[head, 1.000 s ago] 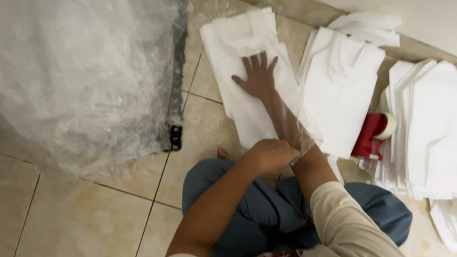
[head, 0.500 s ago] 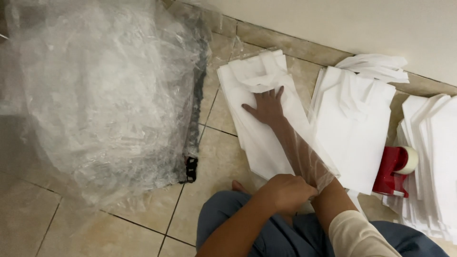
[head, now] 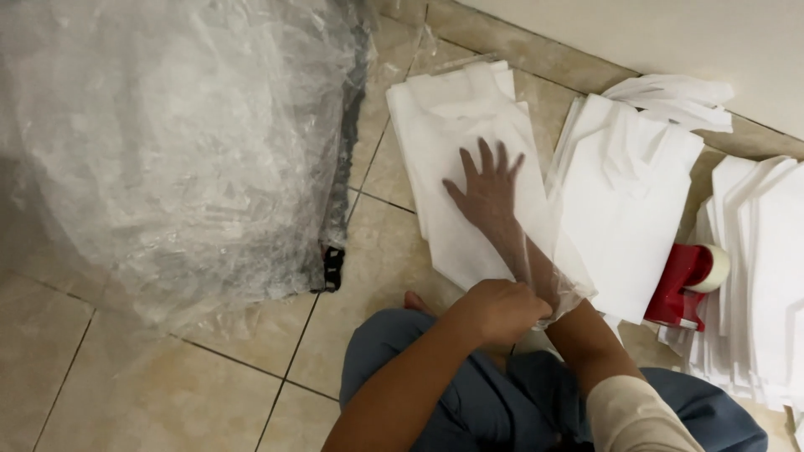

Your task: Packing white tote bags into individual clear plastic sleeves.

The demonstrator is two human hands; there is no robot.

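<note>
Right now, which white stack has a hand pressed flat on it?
The leftmost white stack, under the right hand; the middle stack and far-right stack lie untouched.

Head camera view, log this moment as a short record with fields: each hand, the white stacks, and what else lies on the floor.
right hand: inside a clear plastic sleeve, fingers spread flat on a folded white piece
left hand: closed in a grip on the sleeve's open end
white stacks: one right of the hand, another at the frame's right edge
tape dispenser: red, between those stacks
plastic sheeting: big crumpled bundle, left
floor: beige tiles
</note>
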